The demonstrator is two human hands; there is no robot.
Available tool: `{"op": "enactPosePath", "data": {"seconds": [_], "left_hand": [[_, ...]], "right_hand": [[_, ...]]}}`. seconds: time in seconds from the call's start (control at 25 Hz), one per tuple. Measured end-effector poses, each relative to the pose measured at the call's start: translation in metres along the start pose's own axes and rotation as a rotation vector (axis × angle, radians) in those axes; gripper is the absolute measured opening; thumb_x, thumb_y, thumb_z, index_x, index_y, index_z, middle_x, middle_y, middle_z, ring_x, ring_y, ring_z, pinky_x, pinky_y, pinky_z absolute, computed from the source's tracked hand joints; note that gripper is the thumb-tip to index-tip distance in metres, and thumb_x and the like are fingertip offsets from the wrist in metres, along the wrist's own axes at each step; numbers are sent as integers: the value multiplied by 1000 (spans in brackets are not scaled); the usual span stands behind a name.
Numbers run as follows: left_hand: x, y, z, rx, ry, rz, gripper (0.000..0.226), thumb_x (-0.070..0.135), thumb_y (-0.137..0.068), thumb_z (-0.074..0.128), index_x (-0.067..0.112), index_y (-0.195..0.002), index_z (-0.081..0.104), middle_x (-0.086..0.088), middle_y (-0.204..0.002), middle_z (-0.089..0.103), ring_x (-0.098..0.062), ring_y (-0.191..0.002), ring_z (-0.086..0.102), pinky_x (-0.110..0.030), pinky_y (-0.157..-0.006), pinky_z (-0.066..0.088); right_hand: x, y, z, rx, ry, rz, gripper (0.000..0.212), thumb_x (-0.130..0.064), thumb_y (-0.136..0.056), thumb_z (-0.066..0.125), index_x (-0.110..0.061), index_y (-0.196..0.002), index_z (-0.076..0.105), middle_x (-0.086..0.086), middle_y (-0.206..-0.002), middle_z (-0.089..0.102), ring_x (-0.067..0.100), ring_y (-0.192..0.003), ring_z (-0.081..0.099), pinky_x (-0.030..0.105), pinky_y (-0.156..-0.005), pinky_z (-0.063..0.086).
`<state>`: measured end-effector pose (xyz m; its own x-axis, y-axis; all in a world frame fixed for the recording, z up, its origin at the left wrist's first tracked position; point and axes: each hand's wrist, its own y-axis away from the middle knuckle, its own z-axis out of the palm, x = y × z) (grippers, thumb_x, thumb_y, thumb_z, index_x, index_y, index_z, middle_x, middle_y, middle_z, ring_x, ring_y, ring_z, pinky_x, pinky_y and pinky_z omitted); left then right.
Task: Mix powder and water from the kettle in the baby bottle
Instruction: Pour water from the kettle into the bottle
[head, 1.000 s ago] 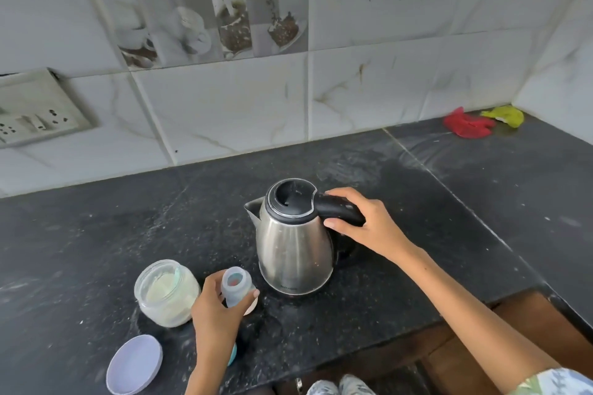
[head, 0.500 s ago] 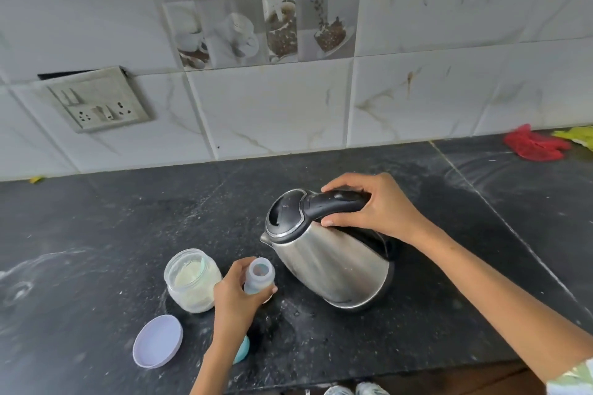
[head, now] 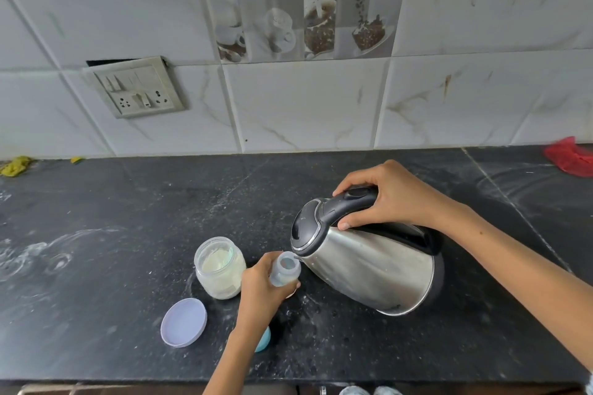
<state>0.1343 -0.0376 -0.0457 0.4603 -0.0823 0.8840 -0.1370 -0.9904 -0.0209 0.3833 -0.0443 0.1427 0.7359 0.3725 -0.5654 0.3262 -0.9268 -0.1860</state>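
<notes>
Our right hand [head: 394,194] is wrapped round the black handle of the kettle [head: 369,263], fingers over the top and thumb underneath, and the kettle is tipped steeply to our left so that its spout sits right at the mouth of the baby bottle [head: 285,272]. Our left hand [head: 261,290] grips that bottle by its lower body and holds it upright on the worktop [head: 128,266], just beside the open powder jar [head: 219,268].

We judge the kettle to be the heavy item here: polished steel, rigid, smooth-sided and probably hot, so the insulated handle is the only sensible place to hold it. Its weight hangs away from the wrist when tilted, so the pour needs a steady, slow tip. The bottle is small, pale and translucent with a narrow open neck; it looks light and easy to knock over, which is why a firm hold low on its body matters. Whether water is flowing we cannot tell.

The jar is clear, round and roughly half full of cream-coloured powder. Its lilac lid [head: 183,322] lies flat nearer to us, and a bit of teal cap [head: 263,340] peeks from behind our left wrist. A red cloth [head: 571,160] lies far right by the tiled wall.
</notes>
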Motion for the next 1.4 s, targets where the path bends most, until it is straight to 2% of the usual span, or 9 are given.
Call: {"op": "enactPosePath", "data": {"seconds": [0.2, 0.28, 0.44, 0.52, 0.68, 0.96, 1.12, 1.4], "left_hand": [[5, -1, 0, -35, -23, 9, 43, 19, -62, 83, 35, -98, 64, 16, -85, 73, 2, -82, 67, -22, -71, 55], [8, -1, 0, -40, -37, 14, 46, 18, -61, 82, 40, -96, 63, 16, -83, 72, 3, -79, 66, -21, -69, 55], [12, -3, 1, -41, -67, 8, 50, 17, -59, 83, 31, -104, 66, 13, -86, 73, -2, -80, 66, -26, -72, 56], [15, -4, 2, -52, -108, 13, 54, 18, -59, 84, 28, -108, 66, 11, -90, 73, -5, -83, 66, -23, -74, 54], [18, -5, 2, -58, -141, 18, 54, 18, -60, 83, 27, -110, 66, 10, -92, 74, -7, -84, 65, -20, -73, 50], [22, -5, 1, -70, -171, 26, 56, 20, -60, 84, 26, -113, 66, 8, -95, 74, -10, -90, 66, -28, -82, 53], [23, -6, 1, -64, -198, 25, 58, 22, -59, 85, 27, -113, 65, 7, -96, 74, -10, -91, 66, -26, -81, 52], [23, -6, 0, -68, -202, 31, 58, 22, -58, 86, 25, -112, 66, 7, -96, 74, -12, -91, 66, -32, -84, 53]], "right_hand": [[-8, -7, -2, -39, 71, 5, 38, -49, -64, 86, -33, -95, 74, -13, -81, 74, 7, -75, 66, 40, -75, 53], [-10, -9, -4, -62, 68, 4, 37, -49, -64, 86, -33, -95, 74, -14, -81, 74, 6, -75, 66, 36, -74, 53], [-12, -14, -7, -114, 96, 12, 37, -52, -62, 85, -35, -93, 73, -19, -79, 72, 3, -74, 65, 25, -67, 51], [-13, -18, -9, -135, 124, 22, 38, -55, -61, 84, -36, -92, 73, -24, -79, 71, -1, -75, 65, 16, -64, 46], [-14, -21, -11, -171, 153, 28, 36, -56, -61, 83, -37, -90, 73, -27, -78, 69, -4, -72, 64, 7, -65, 43], [-18, -23, -17, -200, 164, 47, 38, -59, -59, 83, -37, -89, 74, -21, -71, 70, 4, -60, 64, 13, -54, 45], [-20, -27, -20, -218, 156, 64, 41, -63, -57, 81, -39, -89, 72, -12, -72, 73, 18, -62, 68, 28, -57, 48], [-24, -30, -25, -254, 189, 89, 45, -66, -54, 79, -40, -89, 70, -8, -66, 70, 22, -60, 67, 34, -56, 50]]}}
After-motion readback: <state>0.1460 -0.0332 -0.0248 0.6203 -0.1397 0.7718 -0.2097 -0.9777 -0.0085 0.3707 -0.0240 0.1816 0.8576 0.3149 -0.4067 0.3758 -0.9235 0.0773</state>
